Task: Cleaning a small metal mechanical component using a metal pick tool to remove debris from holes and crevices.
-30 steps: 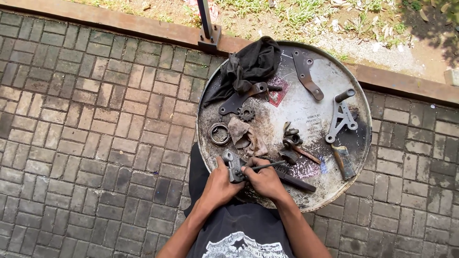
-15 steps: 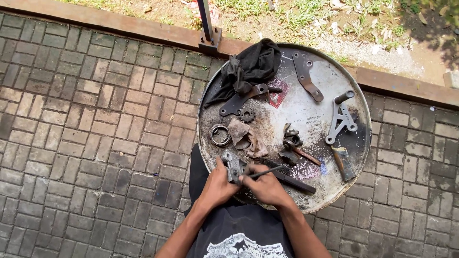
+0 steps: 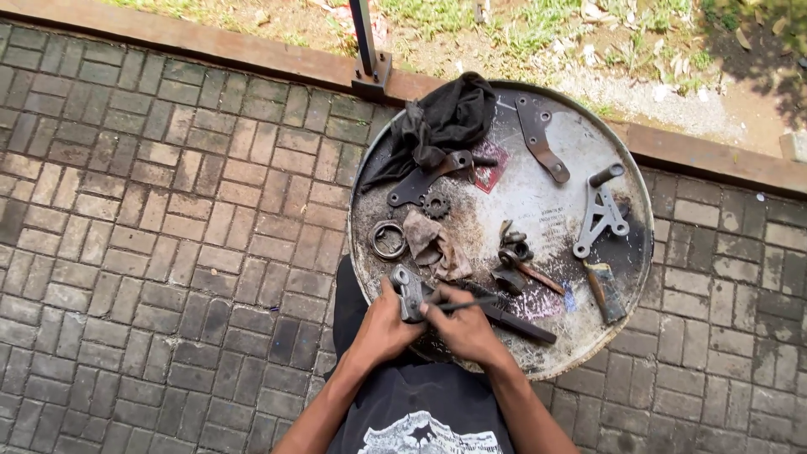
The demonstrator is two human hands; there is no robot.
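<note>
Both hands meet at the drum lid (image 3: 639, 252): left hand (image 3: 382, 328) grips a metal part (image 3: 409, 290) steady, right hand (image 3: 462, 326) pinches a thin tool (image 3: 471, 304) against it.

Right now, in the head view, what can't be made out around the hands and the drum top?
- Small grey metal part: lower half hidden by left hand.
- Thin rod: its near end is covered by right hand.
- Drum top: near rim hidden behind the hands and torso.
- Black cloth: covers whatever lies beneath.
</note>
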